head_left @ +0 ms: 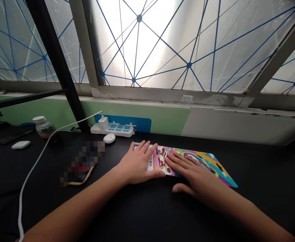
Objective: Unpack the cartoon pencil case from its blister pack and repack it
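Observation:
A flat, brightly coloured printed card sheet [220, 168] lies on the black desk, with letters ending in "BOX" near its left end. My left hand [139, 164] rests flat over that left end, fingers spread and thumb along the near edge. Across the middle of the sheet lies my right hand [190, 171], palm down and fingers stretched out, its thumb on the desk in front. Both hands cover parts of the print. Nothing is gripped by either one.
Behind the sheet, a white power strip [120, 129] holds a charger plug [103, 123] with a white cable [36, 161]. A round white case [109, 138], a blurred phone-like object [85, 164], a white jar [43, 127] and a white mouse-shaped item [21, 145] stand leftward.

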`<state>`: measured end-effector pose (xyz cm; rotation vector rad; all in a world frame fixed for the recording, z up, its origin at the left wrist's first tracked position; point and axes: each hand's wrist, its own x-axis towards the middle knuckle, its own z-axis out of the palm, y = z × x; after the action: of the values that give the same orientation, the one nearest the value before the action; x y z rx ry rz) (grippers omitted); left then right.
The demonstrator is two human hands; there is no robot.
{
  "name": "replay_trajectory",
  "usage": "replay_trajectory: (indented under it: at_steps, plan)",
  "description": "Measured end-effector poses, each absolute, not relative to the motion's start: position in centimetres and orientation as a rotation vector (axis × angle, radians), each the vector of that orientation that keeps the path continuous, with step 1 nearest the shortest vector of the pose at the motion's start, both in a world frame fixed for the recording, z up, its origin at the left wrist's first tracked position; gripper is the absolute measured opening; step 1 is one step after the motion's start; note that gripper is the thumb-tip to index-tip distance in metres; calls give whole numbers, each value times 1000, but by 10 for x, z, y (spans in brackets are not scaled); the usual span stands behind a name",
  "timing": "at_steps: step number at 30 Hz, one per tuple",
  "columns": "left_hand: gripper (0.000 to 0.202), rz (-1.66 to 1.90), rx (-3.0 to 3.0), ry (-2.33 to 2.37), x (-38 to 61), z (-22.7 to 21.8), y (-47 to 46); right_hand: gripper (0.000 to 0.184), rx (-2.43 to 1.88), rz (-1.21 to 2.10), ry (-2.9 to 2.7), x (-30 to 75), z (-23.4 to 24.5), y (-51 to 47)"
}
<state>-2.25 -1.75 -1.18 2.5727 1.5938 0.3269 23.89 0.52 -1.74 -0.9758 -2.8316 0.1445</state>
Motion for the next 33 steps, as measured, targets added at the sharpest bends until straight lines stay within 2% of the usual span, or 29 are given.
replay_trajectory:
  at_steps: [8, 10, 14, 15, 21, 29, 33]
  plan:
    - [101, 260, 2560, 1601, -21, -11, -17, 46, -1142, 225, -2833, 302, 8, 33]
    - [99, 239, 2555, 1603, -22, -11, -17, 53, -1168, 121, -2780, 295, 6, 30]
    - [97, 206, 2532, 1590, -28, -9, -14, 84, -1099, -2, -2796, 259, -10, 15]
    - [95, 189, 2514, 1585, -30, -8, -13, 85, -1079, -3, -2821, 251, -14, 13]
    - [88, 47, 2364, 1642, -52, -1, -2, 62, -1114, -11, -2878, 245, -20, 19]
    - [87, 46, 2277, 1744, -87, -5, 13, 63, -1140, 14, -2750, 297, -21, 52]
    - [82, 165, 2333, 1800, -87, -12, 17, 60, -1141, -187, -2610, 308, 3, 50]
